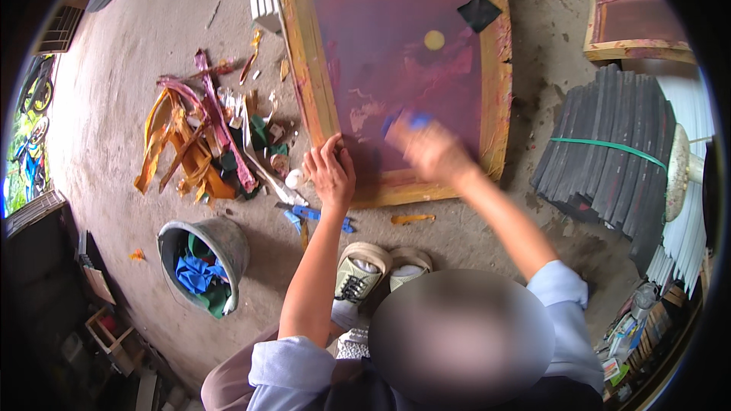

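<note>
A wood-edged printing screen with stained purple mesh lies before me, its border covered in yellowish tape. At its lower left edge my left hand grips the frame with bent fingers. Over the lower part of the mesh, my right hand is closed on a small blue thing; motion blur hides its kind. A black square patch sits at the mesh's upper right corner, and a pale yellow spot shows nearby. A blue utility knife lies on the floor beside my left forearm.
Left of the screen is a heap of peeled tape strips and scraps. A grey bucket with blue and green scraps stands nearer me. On the right are a strapped black stack and another framed screen. My shoes are close below.
</note>
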`<act>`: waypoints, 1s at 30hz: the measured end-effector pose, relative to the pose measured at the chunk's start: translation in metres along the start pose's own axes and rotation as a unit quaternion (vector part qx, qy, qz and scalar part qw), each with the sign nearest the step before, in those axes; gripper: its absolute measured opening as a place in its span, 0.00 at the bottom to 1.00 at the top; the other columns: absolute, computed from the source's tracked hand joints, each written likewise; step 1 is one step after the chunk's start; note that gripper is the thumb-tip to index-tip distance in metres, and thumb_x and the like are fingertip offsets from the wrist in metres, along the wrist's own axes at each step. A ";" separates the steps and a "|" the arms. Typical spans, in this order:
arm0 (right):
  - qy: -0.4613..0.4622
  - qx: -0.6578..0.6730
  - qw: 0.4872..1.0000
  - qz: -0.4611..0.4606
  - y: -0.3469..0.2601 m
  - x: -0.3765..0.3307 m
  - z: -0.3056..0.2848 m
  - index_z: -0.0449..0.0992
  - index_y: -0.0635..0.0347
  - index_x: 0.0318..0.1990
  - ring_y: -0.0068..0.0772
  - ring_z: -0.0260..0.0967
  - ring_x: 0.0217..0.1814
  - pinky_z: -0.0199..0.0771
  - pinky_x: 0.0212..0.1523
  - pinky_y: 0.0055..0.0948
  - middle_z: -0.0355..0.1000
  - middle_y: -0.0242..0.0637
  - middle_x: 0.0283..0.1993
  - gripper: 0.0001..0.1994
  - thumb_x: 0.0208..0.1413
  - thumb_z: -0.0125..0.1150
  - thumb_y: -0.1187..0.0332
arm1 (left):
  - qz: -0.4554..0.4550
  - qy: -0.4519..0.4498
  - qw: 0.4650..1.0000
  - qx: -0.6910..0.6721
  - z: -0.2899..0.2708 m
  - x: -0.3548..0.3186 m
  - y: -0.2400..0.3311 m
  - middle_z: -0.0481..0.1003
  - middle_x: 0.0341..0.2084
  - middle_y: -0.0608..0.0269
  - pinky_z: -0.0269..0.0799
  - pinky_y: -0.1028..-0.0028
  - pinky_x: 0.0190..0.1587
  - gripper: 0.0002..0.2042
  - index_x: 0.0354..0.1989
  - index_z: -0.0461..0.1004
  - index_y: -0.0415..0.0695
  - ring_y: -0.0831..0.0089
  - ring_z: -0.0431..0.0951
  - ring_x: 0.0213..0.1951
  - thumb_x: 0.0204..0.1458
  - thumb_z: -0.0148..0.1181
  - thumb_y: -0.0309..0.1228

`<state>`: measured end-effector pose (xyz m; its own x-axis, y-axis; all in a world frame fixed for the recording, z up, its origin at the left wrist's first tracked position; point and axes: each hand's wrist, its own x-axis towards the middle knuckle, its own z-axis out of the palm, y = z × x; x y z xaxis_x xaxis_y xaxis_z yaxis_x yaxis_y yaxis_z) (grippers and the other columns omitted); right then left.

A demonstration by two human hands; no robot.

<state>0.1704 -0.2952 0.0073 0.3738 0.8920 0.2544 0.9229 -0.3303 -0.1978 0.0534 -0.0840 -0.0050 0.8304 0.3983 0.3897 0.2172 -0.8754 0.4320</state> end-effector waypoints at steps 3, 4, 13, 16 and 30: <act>0.145 -0.078 0.960 0.226 0.058 0.029 -0.015 0.58 0.61 0.67 0.39 0.49 0.74 0.50 0.72 0.41 0.55 0.42 0.71 0.25 0.64 0.46 0.67 | 0.002 -0.007 1.000 -0.016 0.003 0.002 0.013 0.68 0.34 0.59 0.60 0.60 0.45 0.15 0.51 0.69 0.48 0.59 0.67 0.38 0.54 0.56 0.28; 0.185 -0.065 0.942 0.274 0.050 0.045 -0.006 0.57 0.61 0.68 0.39 0.48 0.75 0.48 0.73 0.41 0.54 0.43 0.71 0.25 0.64 0.45 0.68 | 0.006 -0.005 1.000 -0.017 0.004 0.004 0.011 0.67 0.33 0.58 0.59 0.60 0.45 0.15 0.51 0.69 0.47 0.58 0.66 0.39 0.54 0.56 0.28; 0.066 -0.018 0.984 0.167 0.011 0.014 0.000 0.64 0.55 0.65 0.32 0.51 0.74 0.45 0.74 0.38 0.58 0.33 0.70 0.24 0.59 0.51 0.69 | 0.012 -0.001 1.000 -0.020 0.002 0.004 0.009 0.68 0.34 0.59 0.59 0.61 0.45 0.15 0.50 0.69 0.47 0.59 0.67 0.38 0.53 0.55 0.27; 0.091 0.046 0.975 0.199 -0.017 0.012 0.009 0.63 0.58 0.65 0.36 0.51 0.74 0.47 0.74 0.41 0.58 0.38 0.70 0.26 0.57 0.50 0.75 | 0.008 0.001 1.000 -0.022 0.002 0.002 0.009 0.68 0.34 0.59 0.59 0.60 0.46 0.15 0.50 0.69 0.47 0.59 0.67 0.39 0.53 0.55 0.26; -0.056 -0.024 0.997 0.039 -0.080 -0.054 0.033 0.60 0.48 0.67 0.27 0.44 0.76 0.34 0.75 0.49 0.50 0.30 0.74 0.26 0.62 0.50 0.58 | 0.016 0.010 1.000 -0.021 0.006 0.001 0.001 0.69 0.35 0.60 0.59 0.61 0.45 0.14 0.49 0.70 0.48 0.60 0.67 0.38 0.52 0.56 0.29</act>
<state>0.0730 -0.3066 -0.0217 0.4341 0.8911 0.1321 0.8960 -0.4119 -0.1656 0.0580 -0.0864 -0.0091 0.8259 0.3765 0.4197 0.1684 -0.8752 0.4536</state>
